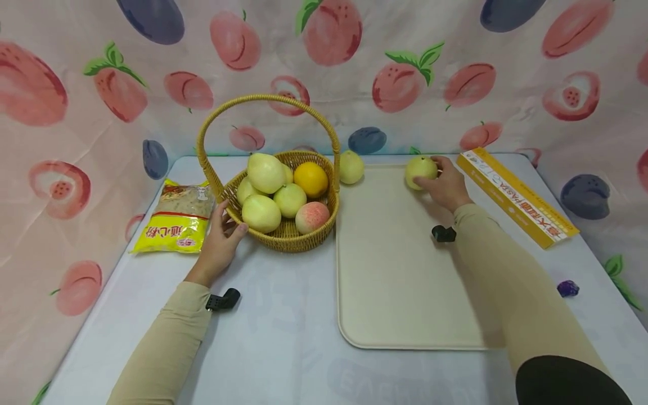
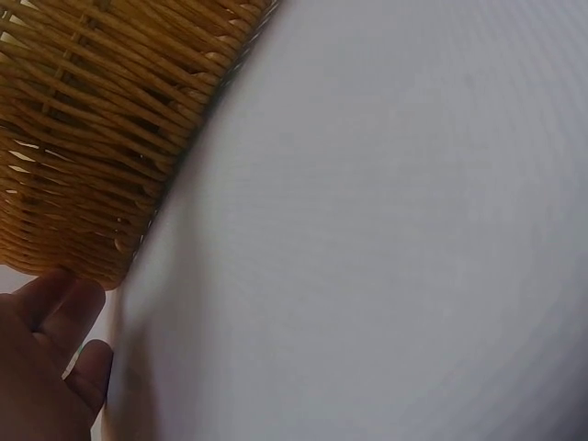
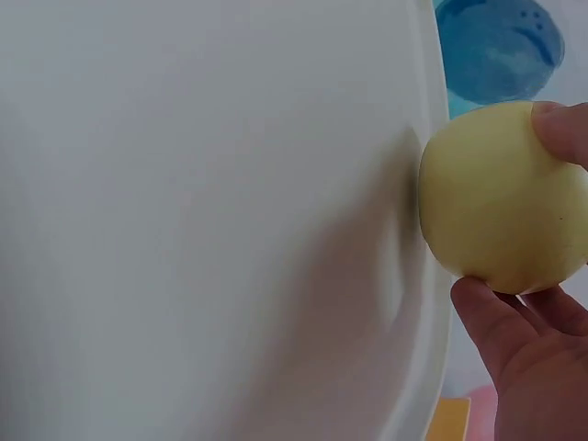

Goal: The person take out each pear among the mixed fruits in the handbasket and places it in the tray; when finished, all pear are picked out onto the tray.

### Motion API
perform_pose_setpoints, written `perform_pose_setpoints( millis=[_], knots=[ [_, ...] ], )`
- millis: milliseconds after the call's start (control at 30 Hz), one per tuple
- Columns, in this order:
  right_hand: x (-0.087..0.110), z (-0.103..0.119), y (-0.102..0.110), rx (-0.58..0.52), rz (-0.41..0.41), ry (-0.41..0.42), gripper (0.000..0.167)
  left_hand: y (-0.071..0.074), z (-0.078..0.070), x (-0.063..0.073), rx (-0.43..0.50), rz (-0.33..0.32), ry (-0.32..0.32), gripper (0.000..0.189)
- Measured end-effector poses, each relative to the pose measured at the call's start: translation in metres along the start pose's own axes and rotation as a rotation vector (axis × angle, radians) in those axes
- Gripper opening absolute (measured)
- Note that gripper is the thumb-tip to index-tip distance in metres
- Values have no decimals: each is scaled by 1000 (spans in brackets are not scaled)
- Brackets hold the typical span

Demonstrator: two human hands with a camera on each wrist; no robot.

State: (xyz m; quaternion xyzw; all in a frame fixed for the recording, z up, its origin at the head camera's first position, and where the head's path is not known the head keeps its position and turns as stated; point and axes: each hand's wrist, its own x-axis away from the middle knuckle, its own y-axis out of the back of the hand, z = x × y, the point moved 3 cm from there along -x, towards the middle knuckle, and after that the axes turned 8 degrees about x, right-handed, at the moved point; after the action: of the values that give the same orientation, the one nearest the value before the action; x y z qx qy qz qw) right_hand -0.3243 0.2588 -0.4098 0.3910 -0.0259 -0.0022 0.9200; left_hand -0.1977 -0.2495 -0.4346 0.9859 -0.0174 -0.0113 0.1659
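Note:
My right hand (image 1: 448,183) holds a pale yellow-green pear (image 1: 420,171) over the far end of the beige tray (image 1: 395,270). In the right wrist view, thumb and fingers grip the pear (image 3: 505,197) from opposite sides, close to the tray's rim (image 3: 432,303). My left hand (image 1: 220,244) touches the left side of the wicker basket (image 1: 293,243) with relaxed fingers, their tips against the weave (image 2: 101,138) in the left wrist view. Several similar pears (image 1: 260,214), an orange (image 1: 311,180) and a pink peach (image 1: 311,217) lie in the basket. Another pear (image 1: 351,167) sits between basket and tray.
A yellow bag of pasta (image 1: 177,219) lies left of the basket, beside my left hand. Right of the tray are a long orange pasta box (image 1: 516,197) and a small purple wrapped piece (image 1: 568,288). A fruit-print cloth (image 1: 415,34) hangs behind the white table.

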Motion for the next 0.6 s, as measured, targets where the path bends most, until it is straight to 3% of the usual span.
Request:
perform_pose_setpoints(
  millis=[600],
  knots=[
    [-19,7,-4,41,0,-3,86,0,0,-1,-4,-5,9,76]
  ],
)
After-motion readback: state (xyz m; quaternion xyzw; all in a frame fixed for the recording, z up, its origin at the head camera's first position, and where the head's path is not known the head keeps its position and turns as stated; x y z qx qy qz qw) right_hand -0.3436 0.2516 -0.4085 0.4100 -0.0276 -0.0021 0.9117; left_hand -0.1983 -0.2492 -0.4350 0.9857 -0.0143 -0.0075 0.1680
